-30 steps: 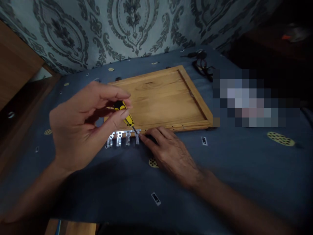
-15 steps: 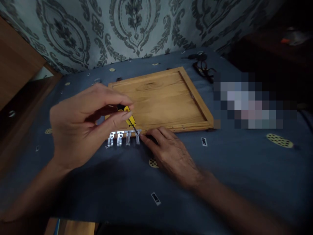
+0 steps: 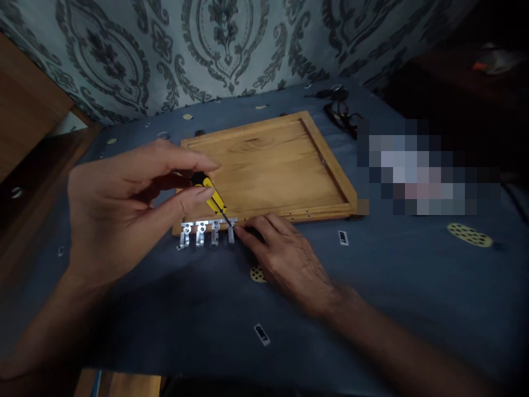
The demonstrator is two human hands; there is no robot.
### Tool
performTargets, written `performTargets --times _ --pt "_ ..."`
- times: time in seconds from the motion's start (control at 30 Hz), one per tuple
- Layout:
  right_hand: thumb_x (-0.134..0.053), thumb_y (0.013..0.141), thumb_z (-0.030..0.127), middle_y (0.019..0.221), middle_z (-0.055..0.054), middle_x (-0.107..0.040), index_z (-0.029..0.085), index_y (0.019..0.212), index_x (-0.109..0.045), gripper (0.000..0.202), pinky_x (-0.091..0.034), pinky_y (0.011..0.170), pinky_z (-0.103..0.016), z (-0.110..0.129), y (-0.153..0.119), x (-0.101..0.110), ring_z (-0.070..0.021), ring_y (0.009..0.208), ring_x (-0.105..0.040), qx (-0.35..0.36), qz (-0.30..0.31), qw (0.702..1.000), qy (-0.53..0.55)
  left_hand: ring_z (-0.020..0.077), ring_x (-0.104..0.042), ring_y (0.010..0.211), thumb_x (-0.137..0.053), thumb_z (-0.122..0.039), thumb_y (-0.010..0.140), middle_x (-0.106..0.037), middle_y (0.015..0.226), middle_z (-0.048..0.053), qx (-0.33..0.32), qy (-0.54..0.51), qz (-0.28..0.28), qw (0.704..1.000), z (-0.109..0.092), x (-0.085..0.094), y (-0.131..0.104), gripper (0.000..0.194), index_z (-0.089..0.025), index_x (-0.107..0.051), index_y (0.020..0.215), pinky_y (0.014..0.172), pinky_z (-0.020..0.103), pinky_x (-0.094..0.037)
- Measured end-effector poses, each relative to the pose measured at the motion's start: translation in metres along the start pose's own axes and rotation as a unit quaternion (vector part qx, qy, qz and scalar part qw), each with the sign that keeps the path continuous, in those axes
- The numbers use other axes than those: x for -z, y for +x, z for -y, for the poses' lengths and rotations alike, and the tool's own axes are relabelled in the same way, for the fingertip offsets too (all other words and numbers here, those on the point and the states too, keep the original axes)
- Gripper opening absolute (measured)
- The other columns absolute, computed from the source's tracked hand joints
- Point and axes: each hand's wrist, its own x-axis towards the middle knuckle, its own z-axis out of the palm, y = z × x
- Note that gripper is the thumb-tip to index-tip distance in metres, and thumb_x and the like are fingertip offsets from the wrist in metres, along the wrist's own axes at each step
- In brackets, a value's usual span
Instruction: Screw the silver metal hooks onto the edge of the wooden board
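Observation:
A yellow-and-black screwdriver (image 3: 215, 199) slants down to the right between the thumb and fingers of my left hand (image 3: 119, 204). Its index finger is raised a little off the handle, while the thumb lies along it. The screwdriver's tip meets the rightmost of several silver metal hooks (image 3: 231, 234), which line the near edge of a shallow wooden frame with a panel (image 3: 264, 176). My right hand (image 3: 289, 259) rests at that edge, its bent fingertips against the same hook. The fingertips partly hide their contact with it.
A dark blue patterned cloth (image 3: 185, 325) lies under the frame. Behind stands a patterned curtain (image 3: 227, 44). Black cables (image 3: 341, 110) lie beyond the frame's far right corner. Wooden furniture (image 3: 33, 99) borders the left side, and a blurred-out patch covers something at right.
My left index finger has lifted from the screwdriver handle, and the hand has shifted slightly left. The screwdriver's tip stays at the hook. My right hand keeps its place there.

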Motion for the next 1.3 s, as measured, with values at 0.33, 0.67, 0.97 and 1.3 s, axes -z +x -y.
performTargets --times 0.33,0.67,0.97,1.3 --pt "-0.054 0.090 0.011 0.104 -0.011 -0.066 0.010 0.118 -0.064 0.029 -0.050 0.084 -0.039 0.000 0.000 0.000 -0.0248 0.095 -0.053 0.001 -0.005 1.000 0.004 0.0087 -0.064 0.078 -0.073 -0.029 0.081 -0.068 0.083 -0.006 -0.029 0.017 0.010 0.999 0.000 0.000 0.002 0.009 -0.024 -0.070 0.088 0.058 0.023 -0.047" --pt "-0.056 0.089 0.009 0.104 -0.012 -0.065 0.009 0.118 -0.064 0.031 -0.050 0.084 -0.040 0.000 0.001 0.001 -0.0251 0.094 -0.052 -0.002 0.001 1.000 0.010 0.0067 -0.062 0.074 -0.072 -0.024 0.081 -0.068 0.082 -0.005 -0.029 0.008 -0.004 1.000 0.001 0.000 0.002 0.010 -0.021 -0.070 0.090 0.058 0.020 -0.052" --pt "-0.052 0.092 0.012 0.104 -0.012 -0.066 0.010 0.119 -0.063 0.029 -0.050 0.084 -0.039 0.000 0.001 0.002 -0.0250 0.096 -0.052 -0.004 0.016 1.000 0.008 0.0100 -0.066 0.077 -0.075 -0.025 0.077 -0.070 0.085 -0.004 0.013 -0.038 0.007 0.999 0.005 0.003 0.002 0.016 -0.024 -0.072 0.093 0.060 0.022 -0.053" --pt "-0.052 0.092 0.012 0.105 -0.012 -0.065 0.011 0.120 -0.063 0.030 -0.049 0.084 -0.039 0.000 0.001 0.001 -0.0245 0.095 -0.052 -0.004 0.014 1.000 0.008 0.0105 -0.065 0.078 -0.075 -0.028 0.078 -0.069 0.087 -0.003 0.036 -0.024 0.028 0.999 0.001 0.007 0.002 0.014 -0.024 -0.073 0.091 0.060 0.024 -0.047"
